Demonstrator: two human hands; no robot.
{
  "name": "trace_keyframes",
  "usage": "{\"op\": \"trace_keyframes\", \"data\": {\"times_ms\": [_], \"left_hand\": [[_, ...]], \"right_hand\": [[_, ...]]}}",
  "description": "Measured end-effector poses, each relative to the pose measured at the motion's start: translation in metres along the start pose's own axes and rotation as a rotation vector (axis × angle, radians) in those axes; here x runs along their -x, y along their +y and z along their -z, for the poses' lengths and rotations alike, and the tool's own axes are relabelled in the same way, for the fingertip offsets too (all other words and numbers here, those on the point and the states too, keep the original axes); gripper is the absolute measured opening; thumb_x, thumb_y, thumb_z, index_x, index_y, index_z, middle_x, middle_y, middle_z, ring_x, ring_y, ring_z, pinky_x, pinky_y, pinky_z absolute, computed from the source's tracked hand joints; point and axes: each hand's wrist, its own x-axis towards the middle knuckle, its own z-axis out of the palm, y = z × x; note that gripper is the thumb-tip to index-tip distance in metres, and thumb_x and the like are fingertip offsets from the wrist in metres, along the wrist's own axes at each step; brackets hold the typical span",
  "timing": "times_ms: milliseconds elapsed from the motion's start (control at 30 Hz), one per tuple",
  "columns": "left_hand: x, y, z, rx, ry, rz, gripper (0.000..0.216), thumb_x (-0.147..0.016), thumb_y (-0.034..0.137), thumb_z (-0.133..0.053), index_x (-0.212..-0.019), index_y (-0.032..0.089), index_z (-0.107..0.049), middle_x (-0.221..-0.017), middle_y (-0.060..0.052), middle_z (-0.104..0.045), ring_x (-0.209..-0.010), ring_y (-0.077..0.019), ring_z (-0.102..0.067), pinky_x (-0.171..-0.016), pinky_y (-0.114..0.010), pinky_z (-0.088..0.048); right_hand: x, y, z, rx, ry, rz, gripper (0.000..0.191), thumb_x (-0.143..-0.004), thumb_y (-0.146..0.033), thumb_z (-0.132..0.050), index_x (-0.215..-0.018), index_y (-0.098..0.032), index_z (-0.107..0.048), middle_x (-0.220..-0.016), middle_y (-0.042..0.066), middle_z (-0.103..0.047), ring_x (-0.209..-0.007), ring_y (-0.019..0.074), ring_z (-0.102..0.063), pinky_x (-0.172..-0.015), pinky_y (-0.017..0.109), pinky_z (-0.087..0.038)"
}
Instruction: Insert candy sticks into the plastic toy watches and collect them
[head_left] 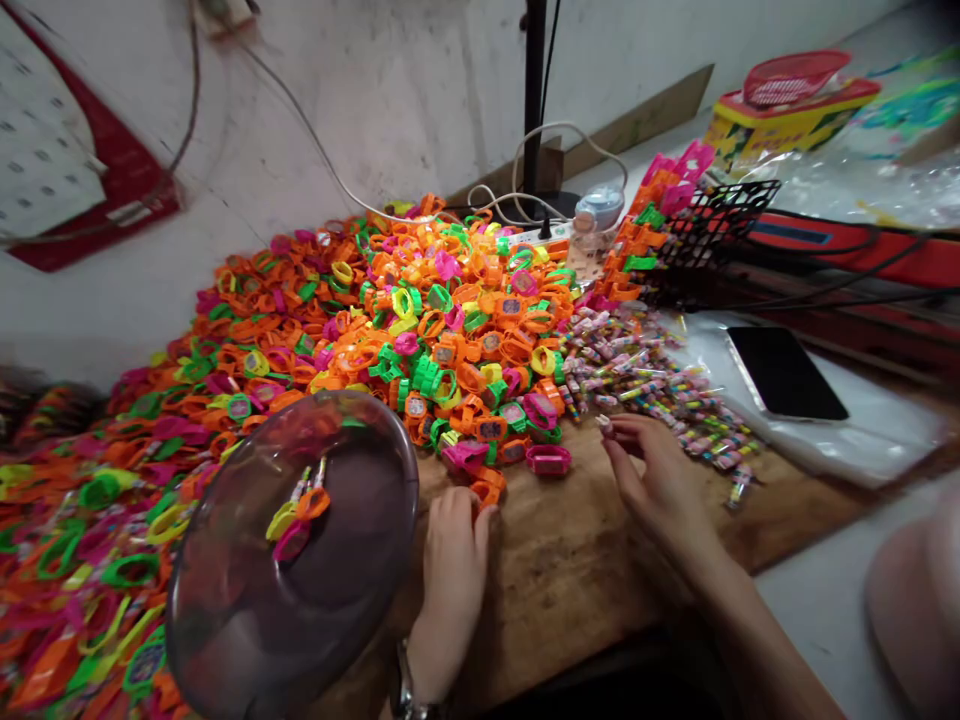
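Note:
My left hand (454, 550) is closed around the edge of an orange toy watch (489, 486) at the front of a large heap of toy watches (360, 330) in orange, green, pink and yellow. My right hand (660, 485) pinches a small whitish piece (604, 424) between thumb and fingertips; most of it is hidden. Just beyond that hand lies a pile of small patterned tubes (637, 370). Left of my left hand, a dark see-through bowl (367, 560) holds a few toy watches (298, 515) with tubes attached.
A phone (786, 373) rests on clear plastic bags (877, 440) at the right. Behind stand a black mesh basket (712, 225), a bottle (592, 245) and a power strip (540, 236) with cables. A yellow tub (787, 120) carries a red basket (795, 78).

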Motion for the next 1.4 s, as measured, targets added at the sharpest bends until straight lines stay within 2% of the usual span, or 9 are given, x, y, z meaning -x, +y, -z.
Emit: {"op": "trace_keyframes", "data": {"times_ms": [133,233,467,767,933,1200,1267,1333,1400], "left_hand": [[0.009,0.021,0.017,0.749,0.053,0.325,0.03,-0.085,0.045,-0.06,-0.085,0.016,-0.062,-0.111,-0.012,-0.062,-0.089,-0.0177,-0.065,-0.069,-0.026,-0.057],[0.009,0.038,0.03,1.327,0.016,0.664,0.046,-0.067,0.054,-0.077,-0.087,0.015,-0.063,-0.092,-0.006,-0.066,-0.07,-0.0115,-0.064,-0.057,-0.019,-0.054],[0.01,0.044,0.042,1.476,0.057,0.702,0.056,-0.061,0.042,-0.086,-0.106,0.019,-0.062,-0.092,-0.005,-0.071,-0.068,-0.0118,-0.068,-0.057,-0.018,-0.057],[0.026,0.041,0.043,1.241,0.177,0.511,0.045,-0.067,0.045,-0.081,-0.105,0.022,-0.072,-0.096,-0.005,-0.074,-0.081,-0.02,-0.072,-0.064,-0.024,-0.061],[0.038,0.033,0.05,0.827,0.274,0.381,0.039,-0.07,0.039,-0.08,-0.105,0.023,-0.073,-0.094,-0.002,-0.076,-0.078,-0.0166,-0.072,-0.07,-0.019,-0.059],[0.042,0.028,0.077,0.453,0.237,0.251,0.041,-0.07,0.053,-0.075,-0.097,0.021,-0.076,-0.077,-0.001,-0.076,-0.058,-0.0159,-0.07,-0.057,-0.02,-0.058],[0.044,0.02,0.089,0.29,0.287,0.208,0.041,-0.07,0.055,-0.074,-0.096,0.023,-0.076,-0.079,-0.001,-0.076,-0.059,-0.0162,-0.069,-0.058,-0.022,-0.057],[0.042,0.01,0.103,0.088,0.457,0.214,0.04,-0.075,0.054,-0.071,-0.103,0.025,-0.074,-0.088,-0.002,-0.076,-0.069,-0.0188,-0.07,-0.069,-0.027,-0.058],[0.036,0.002,0.113,-0.091,0.632,0.216,0.05,-0.079,0.049,-0.07,-0.122,0.025,-0.065,-0.106,-0.006,-0.072,-0.087,-0.0237,-0.069,-0.084,-0.036,-0.055]], "right_hand": [[0.017,-0.07,0.003,-0.397,-0.272,-0.115,0.031,-0.095,-0.027,-0.042,-0.124,-0.022,-0.049,-0.105,0.009,-0.065,-0.09,0.0183,-0.065,-0.078,0.033,-0.055],[0.025,-0.11,0.007,-0.527,-0.431,-0.139,0.026,-0.095,-0.023,-0.041,-0.117,-0.022,-0.056,-0.107,0.007,-0.067,-0.099,0.0164,-0.065,-0.085,0.03,-0.054],[0.029,-0.135,0.013,-0.428,-0.317,-0.074,0.025,-0.094,-0.017,-0.04,-0.115,-0.019,-0.054,-0.101,0.006,-0.068,-0.092,0.0128,-0.066,-0.078,0.024,-0.055],[0.033,-0.145,0.017,0.053,-0.218,0.32,0.024,-0.097,-0.015,-0.036,-0.115,-0.009,-0.051,-0.093,0.011,-0.068,-0.081,0.0187,-0.067,-0.068,0.028,-0.054],[0.032,-0.147,0.016,0.407,-0.199,0.453,0.028,-0.101,-0.028,-0.036,-0.094,-0.012,-0.058,-0.071,0.006,-0.061,-0.051,0.0168,-0.056,-0.045,0.03,-0.035],[0.04,-0.148,0.001,0.185,-0.248,0.571,0.033,-0.098,-0.022,-0.042,-0.066,-0.021,-0.051,-0.057,-0.001,-0.05,-0.051,0.0152,-0.045,-0.051,0.032,-0.025],[0.041,-0.15,-0.003,0.129,-0.286,0.549,0.029,-0.097,-0.025,-0.045,-0.071,-0.02,-0.055,-0.061,0.0,-0.053,-0.056,0.0158,-0.048,-0.053,0.031,-0.029],[0.034,-0.14,-0.003,0.18,-0.335,0.485,0.021,-0.095,-0.034,-0.05,-0.094,-0.017,-0.062,-0.075,0.005,-0.061,-0.069,0.0196,-0.054,-0.061,0.031,-0.036],[0.019,-0.114,0.001,0.372,-0.326,0.358,0.043,-0.091,-0.042,-0.054,-0.123,-0.013,-0.055,-0.092,0.013,-0.063,-0.082,0.0264,-0.055,-0.067,0.036,-0.04]]}}
